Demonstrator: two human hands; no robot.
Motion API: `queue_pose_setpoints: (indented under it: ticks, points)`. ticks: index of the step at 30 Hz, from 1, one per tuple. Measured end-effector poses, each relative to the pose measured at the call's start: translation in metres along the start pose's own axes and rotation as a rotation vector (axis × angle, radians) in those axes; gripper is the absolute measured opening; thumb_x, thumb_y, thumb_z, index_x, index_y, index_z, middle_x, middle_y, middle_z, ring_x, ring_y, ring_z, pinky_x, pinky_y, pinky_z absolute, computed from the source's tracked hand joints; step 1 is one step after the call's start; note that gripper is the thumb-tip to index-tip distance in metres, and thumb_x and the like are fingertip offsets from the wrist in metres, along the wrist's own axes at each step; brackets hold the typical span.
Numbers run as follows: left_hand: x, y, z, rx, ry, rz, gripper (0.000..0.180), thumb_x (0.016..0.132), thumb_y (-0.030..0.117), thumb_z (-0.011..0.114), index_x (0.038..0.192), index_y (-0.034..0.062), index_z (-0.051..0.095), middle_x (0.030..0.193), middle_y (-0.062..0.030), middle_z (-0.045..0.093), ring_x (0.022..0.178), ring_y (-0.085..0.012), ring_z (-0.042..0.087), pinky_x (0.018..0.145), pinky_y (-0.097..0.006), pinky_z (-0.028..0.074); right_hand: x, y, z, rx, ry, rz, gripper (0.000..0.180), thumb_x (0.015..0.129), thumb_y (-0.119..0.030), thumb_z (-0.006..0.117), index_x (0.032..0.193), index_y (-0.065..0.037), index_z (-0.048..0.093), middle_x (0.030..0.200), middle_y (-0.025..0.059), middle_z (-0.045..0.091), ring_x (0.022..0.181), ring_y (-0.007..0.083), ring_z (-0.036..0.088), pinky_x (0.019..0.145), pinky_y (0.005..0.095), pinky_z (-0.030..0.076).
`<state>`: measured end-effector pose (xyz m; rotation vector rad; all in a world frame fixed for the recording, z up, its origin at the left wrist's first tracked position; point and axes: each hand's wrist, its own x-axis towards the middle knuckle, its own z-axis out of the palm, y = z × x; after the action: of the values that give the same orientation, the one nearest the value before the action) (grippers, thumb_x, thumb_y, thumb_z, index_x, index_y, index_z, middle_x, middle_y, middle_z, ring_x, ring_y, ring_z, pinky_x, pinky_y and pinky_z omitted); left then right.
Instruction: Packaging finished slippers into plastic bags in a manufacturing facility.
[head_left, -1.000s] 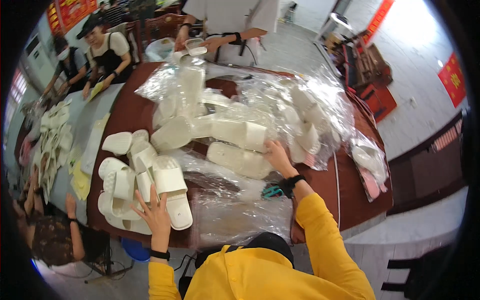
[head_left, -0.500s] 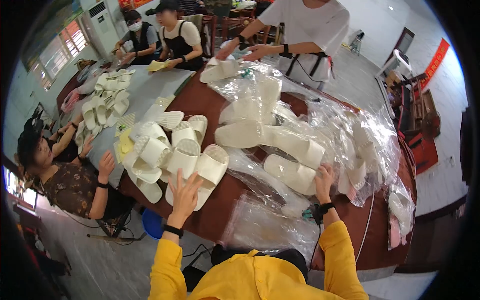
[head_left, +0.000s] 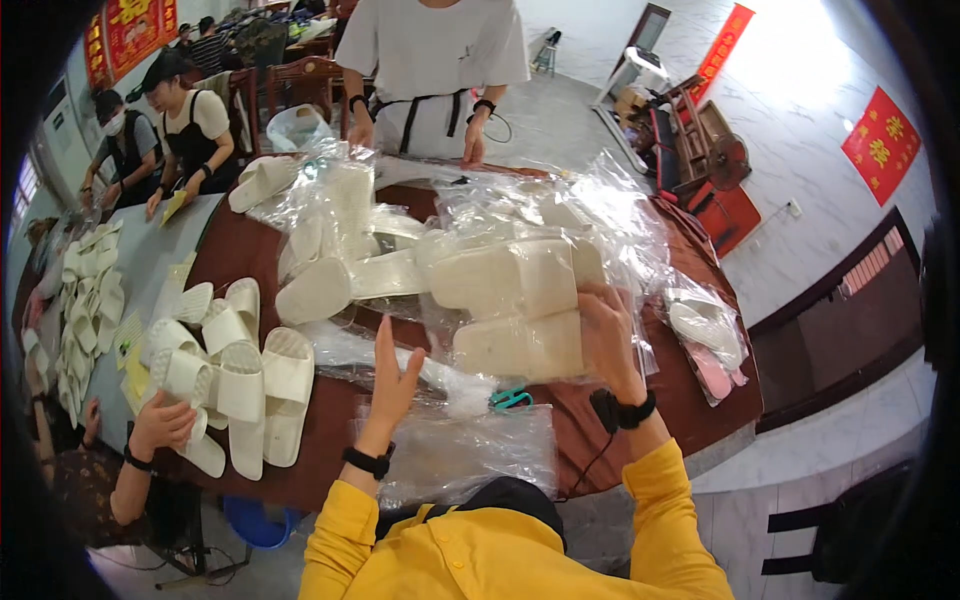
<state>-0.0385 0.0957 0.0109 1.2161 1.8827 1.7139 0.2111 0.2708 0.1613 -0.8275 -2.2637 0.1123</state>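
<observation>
A pair of off-white slippers (head_left: 520,345), seemingly in clear plastic, lies in front of me over other bagged slippers. My right hand (head_left: 612,340) grips the right end of this pair, its fingers partly hidden against the plastic. To the left, my left hand (head_left: 395,385) is raised with its fingers spread, holding nothing, above the near part of the table. A pile of loose off-white slippers (head_left: 240,395) lies left of it. Flat clear plastic bags (head_left: 470,455) rest at the table's near edge, beside small teal-handled scissors (head_left: 511,398).
Bagged slippers (head_left: 335,215) spread across the brown-covered table (head_left: 335,410); another bag (head_left: 705,335) hangs at its right edge. A co-worker's hand (head_left: 160,425) is at the loose pile. More slippers (head_left: 90,290) lie far left. A person in a white shirt (head_left: 435,60) stands opposite.
The view has turned right. My left hand has left the loose slippers, while my right has shifted the gripped pair. The person opposite has let go of the slippers and lowered both hands.
</observation>
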Motion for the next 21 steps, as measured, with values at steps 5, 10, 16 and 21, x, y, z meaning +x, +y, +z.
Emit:
queue_pose_setpoints:
  ticks: [5, 10, 16, 21]
  points:
    - [0.007, 0.045, -0.008, -0.571, -0.291, -0.291, 0.051, 0.101, 0.038, 0.052, 0.128, -0.0046, 0.054, 0.124, -0.0174, 0.061, 0.112, -0.0202, 0.058, 0.097, -0.035, 0.045, -0.045, -0.013, -0.042, 0.183, -0.123, 0.128, 0.025, 0.072, -0.007, 0.069, 0.097, -0.007, 0.071, 0.110, 0.0076, 0.064, 0.103, 0.0312, 0.053, 0.090, 0.0383, 0.045]
    - [-0.048, 0.046, -0.038, -0.341, -0.130, -0.322, 0.032, 0.103, 0.024, 0.045, 0.102, -0.0018, 0.064, 0.079, -0.0059, 0.065, 0.068, -0.0125, 0.063, 0.066, -0.027, 0.052, -0.081, -0.035, -0.044, 0.133, -0.137, 0.162, 0.025, 0.073, -0.003, 0.068, 0.097, -0.008, 0.071, 0.112, 0.0076, 0.064, 0.103, 0.0309, 0.052, 0.091, 0.0383, 0.045]
    - [-0.161, 0.024, -0.072, -0.284, -0.185, -0.753, 0.030, 0.102, 0.022, 0.046, 0.097, -0.0005, 0.066, 0.070, -0.0053, 0.062, 0.062, -0.0117, 0.060, 0.056, -0.026, 0.048, -0.172, -0.027, -0.037, 0.276, -0.438, 0.284, 0.028, 0.072, -0.010, 0.072, 0.100, -0.010, 0.071, 0.112, 0.0080, 0.064, 0.104, 0.0320, 0.051, 0.093, 0.0397, 0.043]
    - [-0.192, -0.041, -0.063, 0.203, -0.303, -0.506, 0.026, 0.098, 0.017, 0.047, 0.093, -0.0013, 0.066, 0.071, -0.0126, 0.063, 0.066, -0.0201, 0.063, 0.061, -0.034, 0.049, -0.254, 0.030, 0.026, 0.488, -0.621, 0.562, 0.028, 0.074, -0.016, 0.071, 0.102, -0.011, 0.071, 0.110, 0.0094, 0.063, 0.104, 0.0331, 0.049, 0.095, 0.0421, 0.040]
